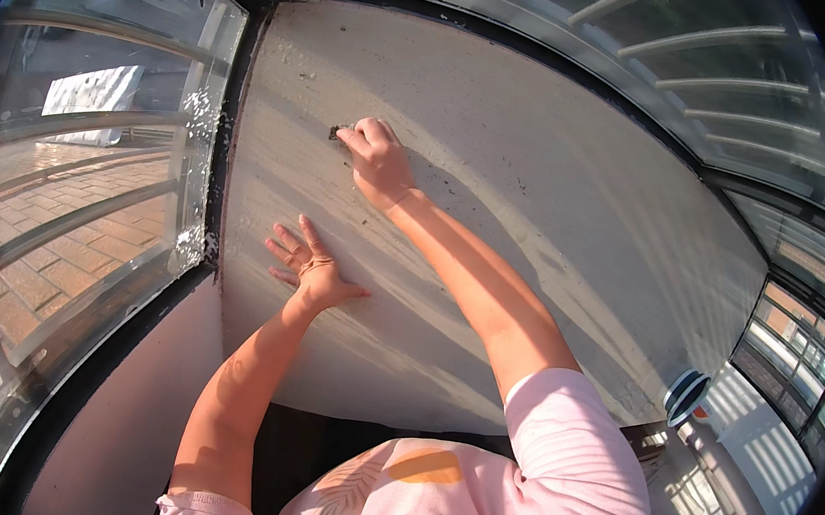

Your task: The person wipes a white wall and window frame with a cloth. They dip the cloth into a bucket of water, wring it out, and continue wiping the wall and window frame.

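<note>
Small dark scrap (334, 133), one, lies at the tips of the right hand (382, 166), on the upper left part of one pale sill (579, 205). Two bare hands are over that sill. The right has its fingers curled in close, the gap between thumb and fingers narrow; whether the scrap is pinched or only touched, I cannot tell. The left hand (316, 273) is wide open, its five digits spread and palm down against the sill, nearer the person and apart from the scrap. The scrap is too small to show which way it points or its long axis. The right forearm slants up and leftward to it. Several dark specks dot the sill. One barred window (81, 162) stands at the left, with one white panel (92, 103) beyond it; one striped round object (685, 397) is near the sill's lower right corner.
</note>
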The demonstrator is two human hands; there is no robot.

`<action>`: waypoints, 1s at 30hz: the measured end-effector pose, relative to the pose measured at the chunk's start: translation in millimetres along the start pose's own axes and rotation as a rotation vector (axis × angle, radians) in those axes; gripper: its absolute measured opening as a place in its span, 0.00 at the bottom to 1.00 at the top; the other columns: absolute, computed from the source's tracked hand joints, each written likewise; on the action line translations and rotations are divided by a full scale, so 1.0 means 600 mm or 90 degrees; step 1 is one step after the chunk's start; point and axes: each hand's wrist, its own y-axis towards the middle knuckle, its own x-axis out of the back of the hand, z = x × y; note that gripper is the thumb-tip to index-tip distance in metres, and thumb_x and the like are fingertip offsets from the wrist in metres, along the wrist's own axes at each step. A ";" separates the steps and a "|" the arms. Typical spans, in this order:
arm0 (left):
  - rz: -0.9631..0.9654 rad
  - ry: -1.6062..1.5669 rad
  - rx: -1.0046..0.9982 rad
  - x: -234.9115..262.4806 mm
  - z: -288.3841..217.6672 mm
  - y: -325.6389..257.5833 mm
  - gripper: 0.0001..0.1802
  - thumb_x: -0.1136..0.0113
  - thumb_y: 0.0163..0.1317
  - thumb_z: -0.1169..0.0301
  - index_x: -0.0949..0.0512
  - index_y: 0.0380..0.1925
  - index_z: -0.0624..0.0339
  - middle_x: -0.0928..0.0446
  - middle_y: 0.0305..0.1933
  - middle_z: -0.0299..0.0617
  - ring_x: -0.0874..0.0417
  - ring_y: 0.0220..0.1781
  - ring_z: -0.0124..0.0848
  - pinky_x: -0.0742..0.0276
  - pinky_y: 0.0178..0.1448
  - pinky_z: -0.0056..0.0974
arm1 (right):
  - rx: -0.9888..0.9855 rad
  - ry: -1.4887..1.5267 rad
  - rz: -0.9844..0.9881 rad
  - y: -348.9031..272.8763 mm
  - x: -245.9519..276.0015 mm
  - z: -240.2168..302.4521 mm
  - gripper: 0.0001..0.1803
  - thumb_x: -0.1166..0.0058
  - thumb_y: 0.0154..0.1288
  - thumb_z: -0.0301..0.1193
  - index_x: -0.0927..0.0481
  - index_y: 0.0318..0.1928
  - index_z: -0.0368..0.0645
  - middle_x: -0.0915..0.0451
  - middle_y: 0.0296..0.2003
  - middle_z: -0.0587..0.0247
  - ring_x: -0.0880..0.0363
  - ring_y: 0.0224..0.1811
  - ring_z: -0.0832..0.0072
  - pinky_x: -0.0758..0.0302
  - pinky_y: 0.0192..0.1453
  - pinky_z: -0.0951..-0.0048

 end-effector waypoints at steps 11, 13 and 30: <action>-0.169 -0.006 -0.187 0.029 0.068 -0.070 0.61 0.25 0.37 0.64 0.55 0.68 0.52 0.63 0.71 0.57 0.64 0.72 0.59 0.61 0.67 0.66 | -0.309 -0.357 -0.261 -0.147 0.260 -0.181 0.12 0.50 0.56 0.21 0.21 0.42 0.42 0.27 0.34 0.57 0.27 0.36 0.61 0.28 0.40 0.65; -0.183 0.022 -0.136 0.038 0.086 -0.103 0.58 0.26 0.38 0.66 0.54 0.67 0.55 0.58 0.70 0.58 0.59 0.71 0.58 0.56 0.68 0.62 | -0.190 -0.283 -0.216 -0.113 0.170 -0.106 0.12 0.49 0.55 0.20 0.21 0.41 0.43 0.27 0.33 0.59 0.28 0.37 0.61 0.28 0.42 0.64; -0.018 -0.032 0.112 -0.027 0.118 -0.028 0.91 0.22 0.17 0.41 0.92 0.58 0.59 0.91 0.64 0.71 0.89 0.67 0.65 0.72 0.61 0.75 | -0.092 -0.164 -0.197 0.147 0.023 -0.107 0.09 0.49 0.53 0.21 0.21 0.37 0.41 0.27 0.32 0.56 0.27 0.37 0.58 0.28 0.39 0.63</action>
